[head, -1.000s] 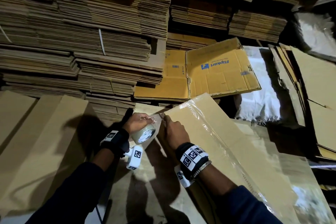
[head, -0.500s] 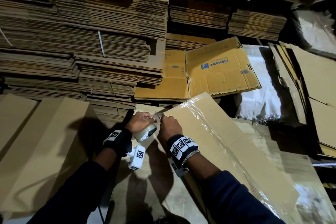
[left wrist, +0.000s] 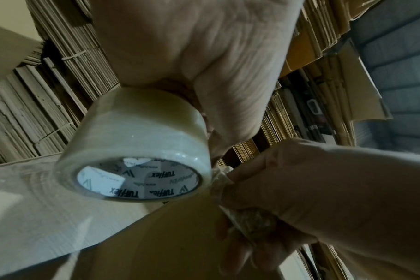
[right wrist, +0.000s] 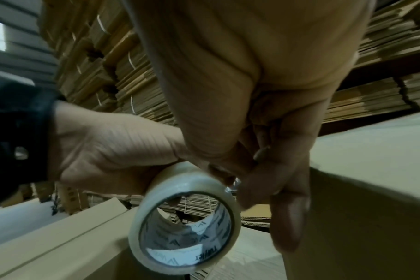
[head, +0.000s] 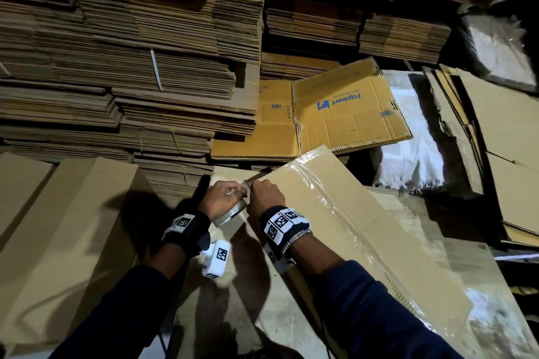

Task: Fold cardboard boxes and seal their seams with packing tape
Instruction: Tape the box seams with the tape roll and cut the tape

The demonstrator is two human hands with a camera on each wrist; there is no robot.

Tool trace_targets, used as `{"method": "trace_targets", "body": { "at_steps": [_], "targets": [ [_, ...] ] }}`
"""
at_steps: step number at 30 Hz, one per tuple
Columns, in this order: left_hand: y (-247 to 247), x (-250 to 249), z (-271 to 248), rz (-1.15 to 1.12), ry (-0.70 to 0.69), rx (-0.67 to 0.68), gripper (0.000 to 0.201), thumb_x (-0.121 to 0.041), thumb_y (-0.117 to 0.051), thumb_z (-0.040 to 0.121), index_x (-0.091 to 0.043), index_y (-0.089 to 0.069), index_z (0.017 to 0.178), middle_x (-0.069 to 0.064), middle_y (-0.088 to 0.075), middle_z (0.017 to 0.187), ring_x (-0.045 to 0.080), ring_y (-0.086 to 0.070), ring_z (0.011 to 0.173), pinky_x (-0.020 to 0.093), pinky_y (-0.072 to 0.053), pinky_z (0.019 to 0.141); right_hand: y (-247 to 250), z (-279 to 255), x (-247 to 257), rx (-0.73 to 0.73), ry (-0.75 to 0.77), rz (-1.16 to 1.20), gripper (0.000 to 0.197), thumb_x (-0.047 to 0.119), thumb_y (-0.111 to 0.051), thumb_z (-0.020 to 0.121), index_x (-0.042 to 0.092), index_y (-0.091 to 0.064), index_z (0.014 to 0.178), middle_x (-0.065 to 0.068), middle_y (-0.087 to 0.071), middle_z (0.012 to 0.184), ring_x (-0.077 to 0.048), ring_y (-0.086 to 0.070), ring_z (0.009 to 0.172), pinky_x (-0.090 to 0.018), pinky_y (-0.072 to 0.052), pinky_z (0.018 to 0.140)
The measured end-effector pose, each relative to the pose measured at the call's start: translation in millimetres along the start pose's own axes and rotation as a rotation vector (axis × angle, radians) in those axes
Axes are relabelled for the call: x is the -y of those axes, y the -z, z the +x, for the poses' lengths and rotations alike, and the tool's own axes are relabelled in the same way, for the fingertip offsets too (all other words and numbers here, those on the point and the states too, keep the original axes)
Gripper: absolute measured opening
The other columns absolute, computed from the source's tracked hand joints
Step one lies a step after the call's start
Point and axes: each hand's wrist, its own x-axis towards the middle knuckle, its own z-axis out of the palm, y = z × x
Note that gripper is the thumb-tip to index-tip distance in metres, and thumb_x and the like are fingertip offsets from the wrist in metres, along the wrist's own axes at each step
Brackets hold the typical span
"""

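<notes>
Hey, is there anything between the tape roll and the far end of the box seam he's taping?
Nothing visible. The left hand grips the tape roll at the far corner of the flattened box. The right hand pinches the tape end right beside the roll. Glossy tape already lies along the seam.

Dim storeroom. Strapped stacks of flattened cardboard point(head: 131, 52) fill upper left and centre. Printed yellow sheet point(head: 344, 114) mid-frame. White woven sack point(head: 414, 154) right of it.
</notes>
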Motion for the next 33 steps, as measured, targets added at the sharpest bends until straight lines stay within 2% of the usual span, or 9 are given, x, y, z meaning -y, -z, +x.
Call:
{"method": "trace_targets", "body": {
  "at_steps": [3,6,8,11,15,19,22,25,33],
  "targets": [
    [-1,-1,0,0.010,-0.030,-0.004,0.036,-0.020,-0.066,0.100,-0.045,-0.074,0.076,-0.007,-0.077,0.101,0.016,-0.070,0.102,0.028,-0.054,0.088,1,7,-2,0.006,-0.005,0.020,0.029,0.023,-0.065,0.098,0.008,-0.063,0.123,-0.018,-0.065,0.122,-0.038,-0.065,0.113,-0.045,-0.057,0.093],
    [5,-3,1,0.007,-0.031,-0.008,0.016,-0.019,-0.071,0.096,-0.027,-0.080,0.086,-0.005,-0.078,0.102,0.015,-0.070,0.102,0.019,-0.048,0.079,2,9,-12,0.077,-0.018,0.033,0.042,0.019,-0.066,0.095,0.008,-0.057,0.134,-0.019,-0.064,0.123,-0.038,-0.064,0.114,-0.043,-0.056,0.092],
    [11,2,3,-0.022,-0.007,-0.061,0.012,-0.018,-0.073,0.095,-0.022,-0.080,0.088,-0.005,-0.079,0.103,0.016,-0.069,0.103,0.021,-0.048,0.085,-3,3,-20,0.163,-0.023,0.053,0.050,0.020,-0.068,0.093,0.007,-0.050,0.137,-0.019,-0.066,0.118,-0.038,-0.067,0.107,-0.042,-0.057,0.085],
    [16,19,7,-0.010,0.039,-0.097,0.026,-0.019,-0.072,0.096,-0.036,-0.076,0.076,-0.018,-0.076,0.095,0.013,-0.070,0.103,0.030,-0.052,0.099,-4,-8,-27,0.190,-0.024,0.073,0.037,0.029,-0.067,0.095,0.007,-0.057,0.122,-0.012,-0.067,0.102,-0.035,-0.069,0.093,-0.041,-0.058,0.074],
    [13,35,4,-0.089,0.061,-0.131,0.032,-0.029,-0.078,0.090,-0.053,-0.075,0.069,-0.030,-0.074,0.084,0.014,-0.071,0.103,0.033,-0.051,0.102,18,-8,-30,-0.028,-0.062,0.175,0.041,0.046,-0.041,0.104,0.012,-0.045,0.126,-0.009,-0.065,0.097,-0.031,-0.062,0.085,-0.037,-0.046,0.075],
    [4,27,-7,-0.178,0.078,-0.152,0.025,-0.019,-0.078,0.092,-0.033,-0.076,0.071,-0.020,-0.074,0.083,0.014,-0.067,0.096,0.024,-0.044,0.084,23,18,-37,-0.249,-0.131,0.154,0.053,0.064,-0.047,0.098,0.016,-0.039,0.121,-0.010,-0.071,0.101,-0.035,-0.070,0.087,-0.038,-0.051,0.069],
    [-1,20,-15,-0.251,0.072,-0.143,0.008,-0.043,-0.080,0.078,-0.036,-0.080,0.075,-0.006,-0.080,0.095,0.019,-0.072,0.102,0.030,-0.048,0.093,16,32,-38,-0.244,-0.189,0.008,0.077,0.085,-0.043,0.087,0.016,-0.039,0.121,-0.013,-0.069,0.101,-0.034,-0.070,0.086,-0.036,-0.046,0.063],
    [-2,24,-16,-0.263,0.072,-0.153,0.002,-0.049,-0.078,0.072,-0.050,-0.077,0.071,-0.003,-0.080,0.100,0.018,-0.071,0.104,0.031,-0.048,0.097,13,40,-35,-0.203,-0.221,-0.099,0.080,0.082,-0.051,0.085,0.013,-0.040,0.123,-0.012,-0.066,0.100,-0.030,-0.063,0.081,-0.035,-0.047,0.064],
    [4,9,-27,-0.285,0.079,-0.164,0.014,-0.041,-0.082,0.082,-0.039,-0.076,0.070,-0.013,-0.078,0.090,0.014,-0.071,0.093,0.030,-0.050,0.084,6,53,-31,-0.102,-0.215,-0.118,0.070,0.059,-0.074,0.087,0.013,-0.037,0.125,-0.009,-0.053,0.102,-0.024,-0.053,0.086,-0.033,-0.047,0.073]
  ]
}}
